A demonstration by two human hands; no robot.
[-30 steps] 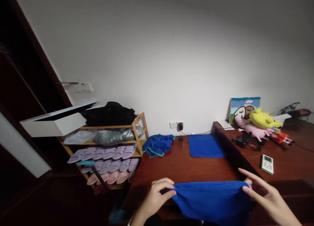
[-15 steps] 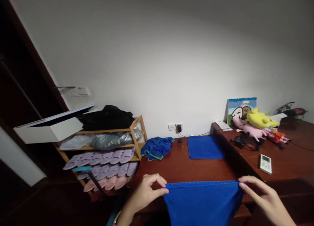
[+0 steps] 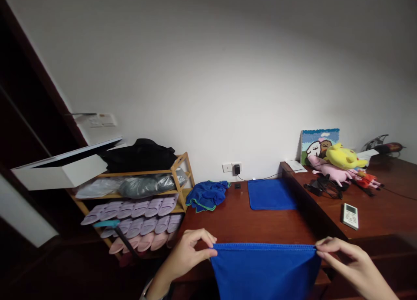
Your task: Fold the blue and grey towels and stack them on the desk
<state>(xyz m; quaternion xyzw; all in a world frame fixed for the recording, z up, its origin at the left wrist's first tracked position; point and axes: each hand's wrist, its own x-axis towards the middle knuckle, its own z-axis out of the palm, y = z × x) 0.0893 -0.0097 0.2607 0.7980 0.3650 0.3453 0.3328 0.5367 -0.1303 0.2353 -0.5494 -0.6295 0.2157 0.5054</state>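
A blue cloth point(image 3: 265, 271) hangs stretched between my two hands, its stitched upper edge pulled nearly level. My left hand point(image 3: 193, 252) pinches the top left corner between thumb and fingers. At the top right corner, my right hand point(image 3: 343, 258) pinches the cloth in the same way. The lower end runs out of the picture. Beyond it, a second blue cloth point(image 3: 272, 194) lies flat on the brown table point(image 3: 228, 222) near the wall. To its left sits a crumpled blue cloth with green edging point(image 3: 208, 196).
On the left, a wooden rack point(image 3: 182, 182) holds several slippers point(image 3: 143, 207), a black bag point(image 3: 140, 156) and a white box point(image 3: 65, 172). The higher surface at right carries plush toys point(image 3: 342, 156), cables point(image 3: 322, 187) and a white remote point(image 3: 350, 216). A plug point(image 3: 237, 169) sits in the wall socket.
Both hands still pinch the cloth's corners. My left hand has shifted slightly left, and the cloth's top edge now looks a little wider and more level. The view has moved slightly.
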